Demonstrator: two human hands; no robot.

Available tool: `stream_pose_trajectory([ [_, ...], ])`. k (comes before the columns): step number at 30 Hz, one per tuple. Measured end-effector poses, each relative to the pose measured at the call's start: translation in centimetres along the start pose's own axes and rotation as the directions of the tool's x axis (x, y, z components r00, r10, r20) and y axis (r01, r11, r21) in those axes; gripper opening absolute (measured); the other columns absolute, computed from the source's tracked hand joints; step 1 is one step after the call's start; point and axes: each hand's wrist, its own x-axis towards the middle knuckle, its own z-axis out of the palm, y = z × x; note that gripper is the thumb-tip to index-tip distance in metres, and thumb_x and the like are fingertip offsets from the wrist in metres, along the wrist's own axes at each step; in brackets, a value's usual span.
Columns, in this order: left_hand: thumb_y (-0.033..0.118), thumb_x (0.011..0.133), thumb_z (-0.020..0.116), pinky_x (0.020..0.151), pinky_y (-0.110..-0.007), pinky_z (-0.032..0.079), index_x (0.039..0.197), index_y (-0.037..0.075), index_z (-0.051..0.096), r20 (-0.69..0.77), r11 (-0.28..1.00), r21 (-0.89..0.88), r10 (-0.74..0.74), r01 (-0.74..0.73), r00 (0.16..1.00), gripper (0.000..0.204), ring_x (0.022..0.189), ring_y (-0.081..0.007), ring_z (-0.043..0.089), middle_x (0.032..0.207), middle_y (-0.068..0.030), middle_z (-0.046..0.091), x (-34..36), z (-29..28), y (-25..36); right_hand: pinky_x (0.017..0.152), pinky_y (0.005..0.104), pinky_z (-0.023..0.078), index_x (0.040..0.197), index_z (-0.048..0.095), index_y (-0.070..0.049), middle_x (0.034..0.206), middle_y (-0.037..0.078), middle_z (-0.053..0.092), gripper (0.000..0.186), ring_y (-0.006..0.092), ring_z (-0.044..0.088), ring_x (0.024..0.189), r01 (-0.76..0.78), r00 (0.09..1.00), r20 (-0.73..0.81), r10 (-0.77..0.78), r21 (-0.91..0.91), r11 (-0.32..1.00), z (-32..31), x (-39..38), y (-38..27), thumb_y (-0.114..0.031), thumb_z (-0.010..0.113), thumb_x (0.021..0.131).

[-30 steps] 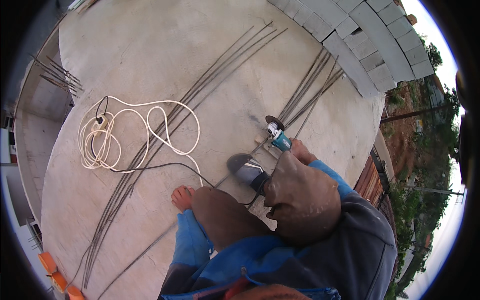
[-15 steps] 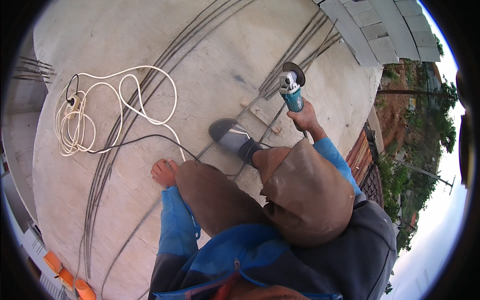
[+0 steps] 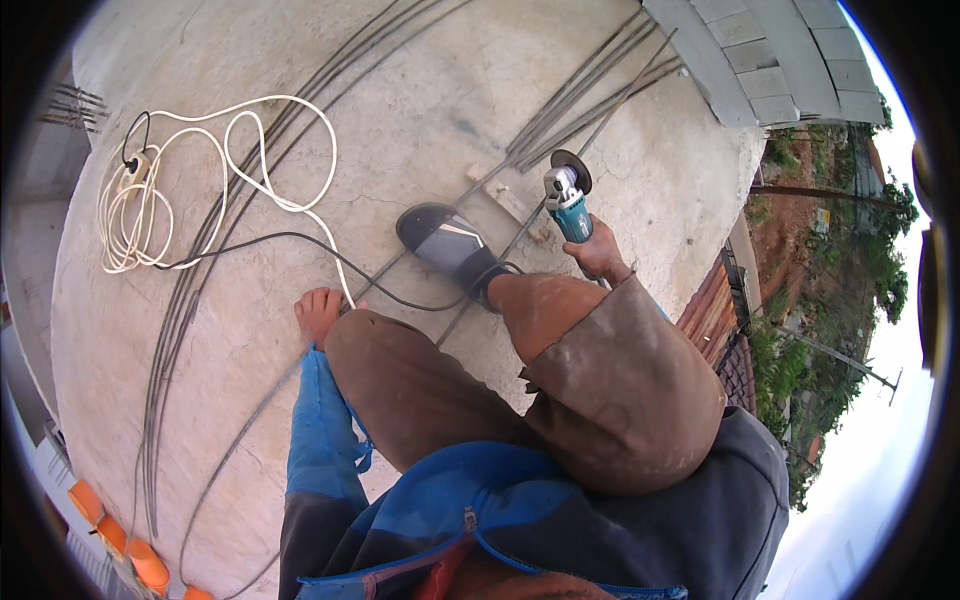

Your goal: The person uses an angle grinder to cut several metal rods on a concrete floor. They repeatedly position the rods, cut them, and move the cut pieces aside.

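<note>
My right hand (image 3: pixel 598 250) is closed round the body of a teal angle grinder (image 3: pixel 570 215), held out at the right beyond my right knee. Its dark cutting disc (image 3: pixel 572 171) is at the far end, beside the thin steel rebar on the concrete. My left hand (image 3: pixel 318 314) rests on the floor by my left knee, fingers apart, its thumb side close to a single rebar (image 3: pixel 262 402). Between the hands, my dark shoe (image 3: pixel 445 240) stands over that bar. A black power cord (image 3: pixel 290 236) runs from the left past the shoe.
A white extension cord (image 3: pixel 150 225) lies coiled at the left, its socket box (image 3: pixel 134 172) among the loops. Long rebars (image 3: pixel 215 215) cross the concrete floor (image 3: pixel 400 110). Grey blocks (image 3: pixel 745 58) stand far right, near the slab's edge. Orange pipe pieces (image 3: pixel 147 565) lie lower left.
The view has shifted, moving the floor and cords up and left in the picture. Against the floor, my right hand has drawn the grinder nearer to me. My left hand stays down.
</note>
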Motion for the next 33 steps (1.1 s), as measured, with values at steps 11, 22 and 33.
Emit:
stream_pose_trajectory([
  [11,0.059,0.1,0.073,0.084,-0.047,0.042,0.08,0.015,0.064,0.06,0.981,0.189,-0.055,0.043,0.997,0.049,0.088,-0.0277,0.063,0.08,-0.0031,0.067,3.7,-0.8,-4.4,0.101,0.0481,0.059,0.127,0.068,0.002,0.117,0.028,0.077,0.068,0.0442,0.075,0.111,0.04,0.999,0.013,-0.04,0.035,0.999,0.3,0.6,0.9,-0.033,0.085,0.072],
  [22,0.046,0.108,0.068,0.122,-0.069,0.03,0.151,0.008,0.055,-0.484,0.859,-0.093,-0.481,0.504,0.731,0.059,0.153,-0.0432,0.043,0.168,-0.0216,0.041,1.3,-2.1,0.2,0.105,0.0478,0.058,0.133,0.066,0.001,0.122,0.028,0.076,0.072,0.0434,0.074,0.118,-0.024,0.989,0.146,0.032,-0.054,0.998,0.0,-1.0,0.0,-0.033,0.084,0.072],
  [33,0.07,0.108,0.049,0.13,-0.079,0.003,0.176,0.03,0.035,-0.182,0.449,0.234,-0.851,0.862,0.493,0.08,0.173,-0.0392,0.009,0.186,-0.0128,0.02,-6.7,2.8,-0.7,0.104,0.0501,0.059,0.137,0.064,-0.004,0.122,0.027,0.078,0.074,0.0443,0.075,0.117,0.005,0.985,0.172,0.031,-0.205,0.979,-0.7,0.2,-3.2,-0.037,0.084,0.074],
])
